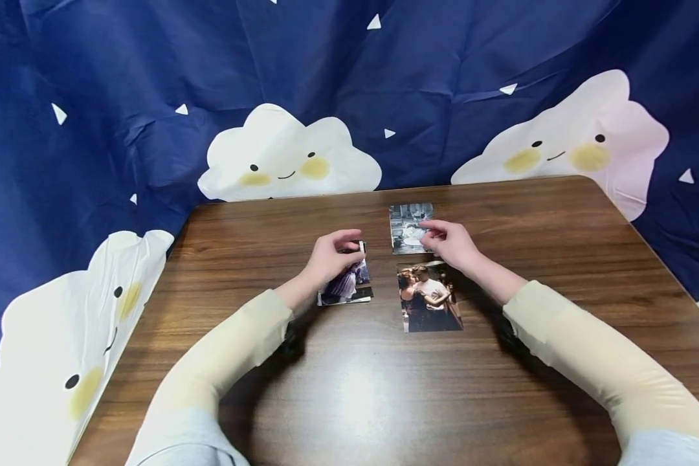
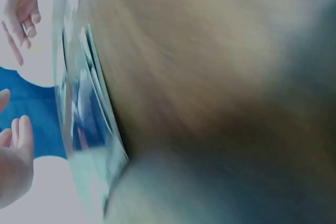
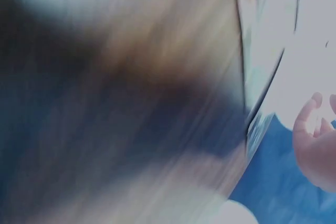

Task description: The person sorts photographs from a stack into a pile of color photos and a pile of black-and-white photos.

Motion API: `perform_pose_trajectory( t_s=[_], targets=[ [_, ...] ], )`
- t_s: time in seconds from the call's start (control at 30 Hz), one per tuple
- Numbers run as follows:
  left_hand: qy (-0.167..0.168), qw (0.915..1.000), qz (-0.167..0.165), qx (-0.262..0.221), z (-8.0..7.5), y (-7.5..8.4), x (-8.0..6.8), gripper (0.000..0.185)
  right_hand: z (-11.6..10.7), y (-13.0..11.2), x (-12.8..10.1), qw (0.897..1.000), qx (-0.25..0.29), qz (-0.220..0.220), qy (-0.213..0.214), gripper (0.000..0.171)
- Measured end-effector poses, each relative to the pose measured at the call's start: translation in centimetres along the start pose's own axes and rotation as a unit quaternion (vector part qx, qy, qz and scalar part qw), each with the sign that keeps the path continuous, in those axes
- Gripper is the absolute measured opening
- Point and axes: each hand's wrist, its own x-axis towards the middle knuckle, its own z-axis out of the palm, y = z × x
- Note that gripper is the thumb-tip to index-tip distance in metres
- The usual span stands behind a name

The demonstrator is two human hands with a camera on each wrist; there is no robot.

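Observation:
My left hand (image 1: 333,252) hovers over a small stack of photo cards (image 1: 345,286), fingers loosely bent, thumb and fingertips apart. The top card shows a purple dress, and the hand covers its upper part. My right hand (image 1: 453,246) is over the right edge of a black-and-white photo card (image 1: 404,228), index finger and thumb apart, nothing gripped between them. Nearer to me, below that hand, lies a colour photo card (image 1: 431,301) of a dancing couple. In the left wrist view the card stack (image 2: 94,103) appears edge-on, with both hands raised beyond it.
All the cards lie on a brown wood-grain table (image 1: 530,239), which has a bright glare spot near its front. Behind it hangs a dark blue curtain (image 1: 431,77) with smiling white clouds. Both wrist views are badly blurred close up.

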Motion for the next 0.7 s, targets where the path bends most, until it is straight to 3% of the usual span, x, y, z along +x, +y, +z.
perform_pose_trajectory(
  t_s=[0.17,0.3,0.47,0.7],
  targets=[
    [0.039,0.9988,0.002,-0.028,-3.0,-1.8,-2.5,0.046,2.6,-1.4,-0.9,0.998,0.031,0.026,-0.053,0.039],
    [0.074,0.9971,0.005,0.016,-4.6,-3.5,-4.3,0.043,4.7,-2.1,-1.4,0.992,0.068,0.043,-0.097,0.043],
    [0.081,0.9959,-0.013,0.037,-4.9,-4.8,-5.8,0.042,6.3,-2.6,-2.2,0.986,0.102,0.053,-0.122,0.043],
    [0.064,0.9948,-0.032,0.073,-4.5,-5.8,-6.6,0.042,8.0,-2.9,-2.7,0.983,0.09,0.026,-0.156,0.044]
  ],
)
